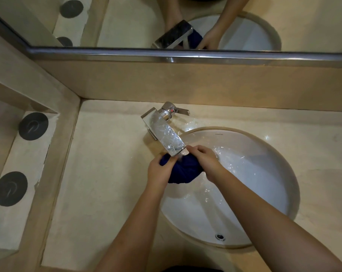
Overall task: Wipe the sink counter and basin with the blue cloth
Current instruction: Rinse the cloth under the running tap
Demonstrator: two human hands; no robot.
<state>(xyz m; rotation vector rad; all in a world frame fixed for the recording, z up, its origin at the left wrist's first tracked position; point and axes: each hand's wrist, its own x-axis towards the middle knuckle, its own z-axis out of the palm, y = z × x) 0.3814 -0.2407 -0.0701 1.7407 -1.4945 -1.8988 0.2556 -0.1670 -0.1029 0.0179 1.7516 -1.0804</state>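
Observation:
The dark blue cloth [186,170] is bunched up under the spout of the chrome tap [164,132], at the left rim of the white round basin [264,173]. My left hand [160,173] grips the cloth's left side. My right hand [206,160] grips its right side, fingers curled over the top. Water runs from the spout onto the cloth and spreads across the basin. The beige stone counter [107,173] surrounds the basin. Part of the cloth is hidden behind the spout and my hands.
The tap lever [181,110] points right, with water splashed on the counter beside it. A mirror [166,22] with a metal rail runs along the back wall. Two black round discs [33,126] sit on a lower ledge at the left. The overflow hole [219,236] is at the basin's near side.

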